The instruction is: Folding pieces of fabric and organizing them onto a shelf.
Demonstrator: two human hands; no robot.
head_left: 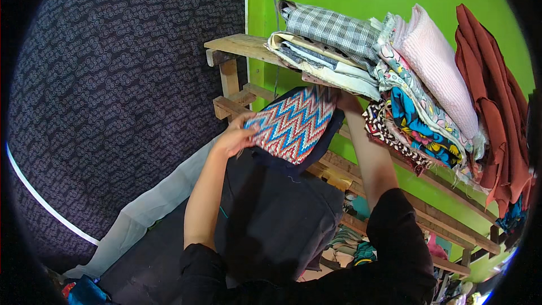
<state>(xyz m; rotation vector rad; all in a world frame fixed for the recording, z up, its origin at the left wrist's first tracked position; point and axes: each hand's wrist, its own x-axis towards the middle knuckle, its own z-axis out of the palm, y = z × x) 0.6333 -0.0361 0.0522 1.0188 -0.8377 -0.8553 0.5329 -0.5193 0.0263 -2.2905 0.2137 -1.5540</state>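
Note:
A folded fabric with a blue, red and white zigzag pattern [296, 121] lies tilted on a dark navy cloth [319, 152], below the top shelf. My left hand [233, 135] is closed on its left edge, fingers slightly blurred. From the lower right, my right arm reaches up to the fabric's far right corner. There my right hand [343, 99] touches or is close beside it, with its fingers hidden by the fabric and the shadow under the shelf. Directly above hangs the edge of a folded cream cloth [333, 74].
Overhead, the wooden shelf [243, 47] bears a grey checked fabric [333, 25], a pink fabric [437, 62] and rust-brown cloth [491, 101]. Wooden slats [429, 209] run at lower right. A black-covered surface [271, 209] lies below my hands. A dark patterned curtain [124, 96] hangs left.

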